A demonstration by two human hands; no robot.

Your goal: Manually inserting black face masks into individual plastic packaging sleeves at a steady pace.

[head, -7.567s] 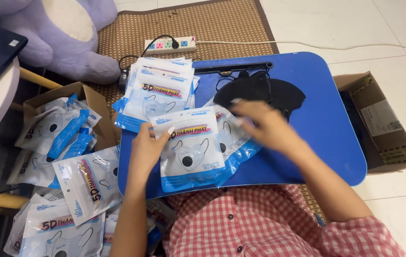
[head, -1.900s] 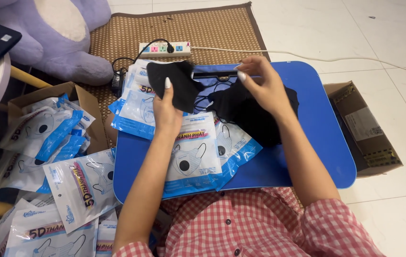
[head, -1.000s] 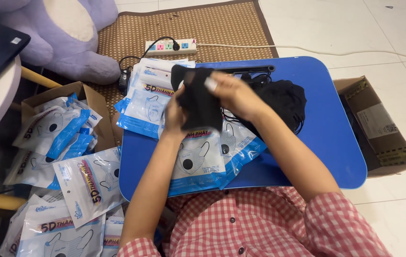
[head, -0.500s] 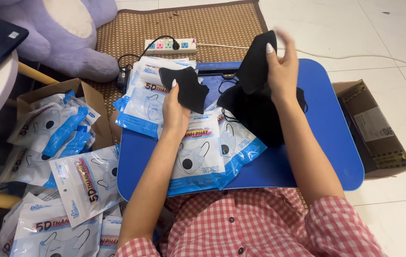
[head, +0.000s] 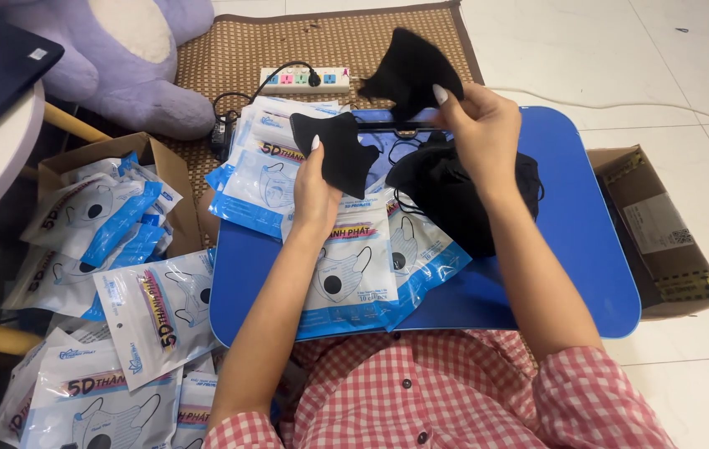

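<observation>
My left hand point(head: 314, 193) holds one folded black face mask point(head: 336, 151) above the stack of clear-and-blue mask pouches point(head: 363, 270) on the blue lap table point(head: 587, 249). My right hand point(head: 481, 125) pinches a second black mask point(head: 411, 73) by its lower edge, lifted over the table's far side. Below the right hand lies a heap of black masks point(head: 462, 195) with their ear loops trailing.
More filled pouches fan out at the table's far left point(head: 267, 166). A cardboard box of pouches point(head: 109, 216) and loose pouches point(head: 155, 308) lie on the left floor. An open brown box point(head: 658, 233) sits right. A white power strip point(head: 304, 80) and purple plush toy point(head: 121, 58) lie beyond.
The hands took masks from the black heap and drew apart. The right hand's mask has stayed raised while the left hand's mask has lowered slightly toward the pouches.
</observation>
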